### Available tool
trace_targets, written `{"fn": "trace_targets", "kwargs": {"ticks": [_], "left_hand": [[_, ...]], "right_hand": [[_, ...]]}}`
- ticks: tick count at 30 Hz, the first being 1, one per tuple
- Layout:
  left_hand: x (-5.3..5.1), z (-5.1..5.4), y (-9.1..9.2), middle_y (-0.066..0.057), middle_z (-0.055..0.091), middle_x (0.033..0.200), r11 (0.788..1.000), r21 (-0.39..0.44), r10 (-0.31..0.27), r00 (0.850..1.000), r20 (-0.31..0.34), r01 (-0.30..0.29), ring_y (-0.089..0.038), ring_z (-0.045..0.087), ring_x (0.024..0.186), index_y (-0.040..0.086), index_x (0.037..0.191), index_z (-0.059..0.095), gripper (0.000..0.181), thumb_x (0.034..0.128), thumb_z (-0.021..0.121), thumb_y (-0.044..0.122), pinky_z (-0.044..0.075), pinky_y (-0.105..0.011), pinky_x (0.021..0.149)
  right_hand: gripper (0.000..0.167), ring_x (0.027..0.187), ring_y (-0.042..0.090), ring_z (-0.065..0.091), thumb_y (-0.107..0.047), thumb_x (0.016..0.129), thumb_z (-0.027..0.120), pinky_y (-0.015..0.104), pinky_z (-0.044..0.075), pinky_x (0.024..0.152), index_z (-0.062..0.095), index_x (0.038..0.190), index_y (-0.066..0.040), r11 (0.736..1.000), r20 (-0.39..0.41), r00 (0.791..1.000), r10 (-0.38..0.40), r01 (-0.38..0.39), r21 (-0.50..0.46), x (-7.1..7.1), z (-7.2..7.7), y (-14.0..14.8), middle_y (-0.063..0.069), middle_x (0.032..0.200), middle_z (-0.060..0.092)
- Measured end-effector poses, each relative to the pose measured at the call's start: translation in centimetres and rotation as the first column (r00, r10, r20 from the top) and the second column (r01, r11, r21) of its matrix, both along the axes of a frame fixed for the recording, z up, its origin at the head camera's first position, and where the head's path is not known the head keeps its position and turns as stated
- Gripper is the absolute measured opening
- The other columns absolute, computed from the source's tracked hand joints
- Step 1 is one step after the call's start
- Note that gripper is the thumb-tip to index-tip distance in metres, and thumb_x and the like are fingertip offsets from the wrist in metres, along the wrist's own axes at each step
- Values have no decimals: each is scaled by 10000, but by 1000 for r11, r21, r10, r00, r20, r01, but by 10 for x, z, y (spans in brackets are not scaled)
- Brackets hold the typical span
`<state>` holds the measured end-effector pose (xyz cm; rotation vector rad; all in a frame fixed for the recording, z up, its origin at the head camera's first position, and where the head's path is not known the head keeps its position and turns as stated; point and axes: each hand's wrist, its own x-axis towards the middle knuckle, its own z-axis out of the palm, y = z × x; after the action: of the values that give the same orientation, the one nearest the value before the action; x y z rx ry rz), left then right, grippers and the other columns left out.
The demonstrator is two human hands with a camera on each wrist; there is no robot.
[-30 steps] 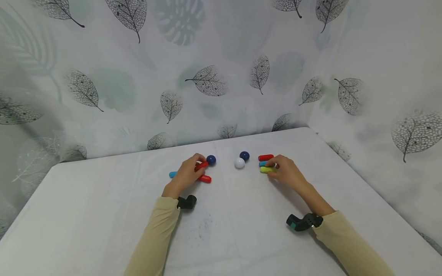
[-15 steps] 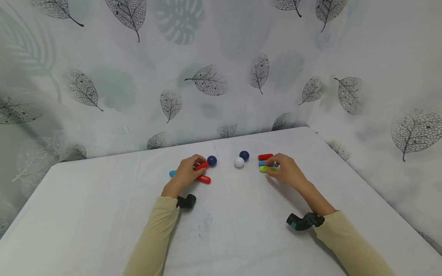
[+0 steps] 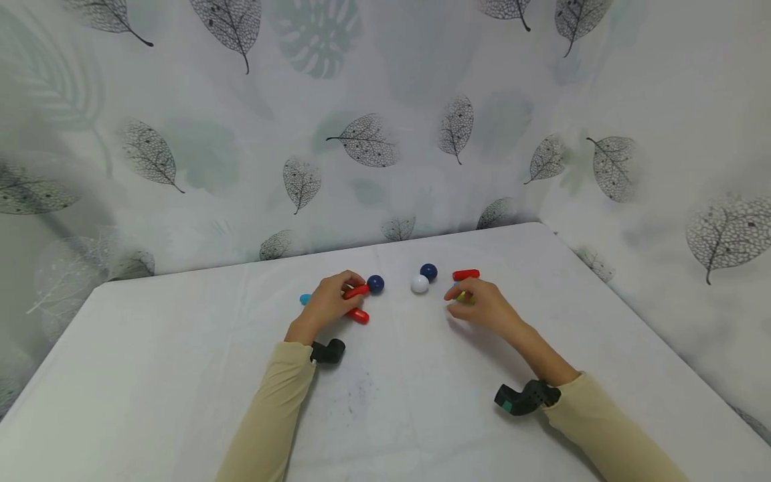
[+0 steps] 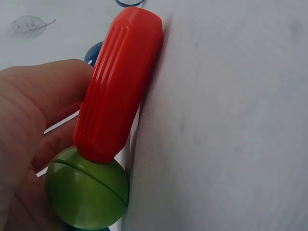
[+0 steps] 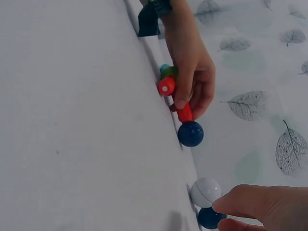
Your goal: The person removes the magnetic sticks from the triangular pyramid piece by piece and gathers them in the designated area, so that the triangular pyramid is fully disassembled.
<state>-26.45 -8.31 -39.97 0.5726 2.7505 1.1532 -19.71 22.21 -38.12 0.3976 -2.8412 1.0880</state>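
My left hand pinches a red rod; a dark blue ball sits at its far end. A second red rod and a light blue piece show around that hand. In the left wrist view, the near red rod meets a green ball beside the palm. My right hand hovers over a lime rod, thumb and fingers apart with nothing visible between them. It largely hides that rod and a light blue one. Beyond lies a loose red rod.
Between the hands, a white ball and another dark blue ball stand close together on the white-covered table. A leaf-patterned wall rises behind the table's back edge.
My right hand has shifted left and slightly toward me, its fingers spreading; the lime and light blue rods are more covered. The left hand keeps its red rod, with the ball shifted slightly right.
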Motion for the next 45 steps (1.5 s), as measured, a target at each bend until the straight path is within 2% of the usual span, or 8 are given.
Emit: {"fn": "trace_targets", "kwargs": {"ticks": [7,13,22,27,35,40,45], "left_hand": [[1,0,0,-93,660,1120,1000,2,-21,1000,-13,21,-240,597,1015,91,1179,626,284,899,672,111,520,-371,862],[1,-1,-1,-54,671,1116,999,9,-33,999,-5,34,-216,614,1000,138,1136,658,267,871,690,128,504,-373,839],[0,-1,-2,-36,683,1075,997,18,-79,997,-5,79,-231,628,1008,151,1074,666,223,855,706,154,514,-393,851],[0,-2,-4,-58,682,1060,989,91,-115,993,-7,115,-236,625,982,124,1069,668,228,844,706,123,509,-379,830],[-1,-8,1,-75,688,1043,964,162,-209,978,-26,210,-230,623,948,96,1075,675,250,826,694,82,501,-338,795],[-2,-8,1,-50,688,1018,953,180,-244,970,-24,244,-204,622,925,103,1069,678,246,827,701,62,498,-322,780],[-1,-8,0,-39,683,1023,948,172,-269,963,-13,268,-209,614,932,108,1066,680,240,830,703,72,499,-330,794]], "right_hand": [[155,824,223,558,-52,837,726,236,496,619,708,981,0,994,13,994,109,-109,-5,4,-6,-21,83,925,671],[195,806,171,539,-49,837,726,209,492,660,692,1025,-16,987,14,987,162,-162,3,7,-12,-40,49,922,643],[395,783,150,542,-48,855,707,201,497,667,591,1230,1,982,38,981,189,-188,-28,2,-14,-65,90,1006,618],[400,787,158,562,-99,875,716,192,497,675,584,1239,2,983,11,985,174,-173,-55,1,-16,-76,114,1029,627],[430,742,162,559,-114,868,736,195,497,644,539,1236,-11,985,-22,997,80,-82,-153,0,-20,-86,142,1062,605],[492,760,180,561,-136,870,740,194,495,664,533,1299,-8,987,-43,996,77,-82,-140,-6,-21,-88,139,1108,610],[452,790,203,603,-159,847,770,232,525,708,593,1235,-9,988,-73,994,77,-86,-127,-11,-23,-90,128,1055,635]]}}
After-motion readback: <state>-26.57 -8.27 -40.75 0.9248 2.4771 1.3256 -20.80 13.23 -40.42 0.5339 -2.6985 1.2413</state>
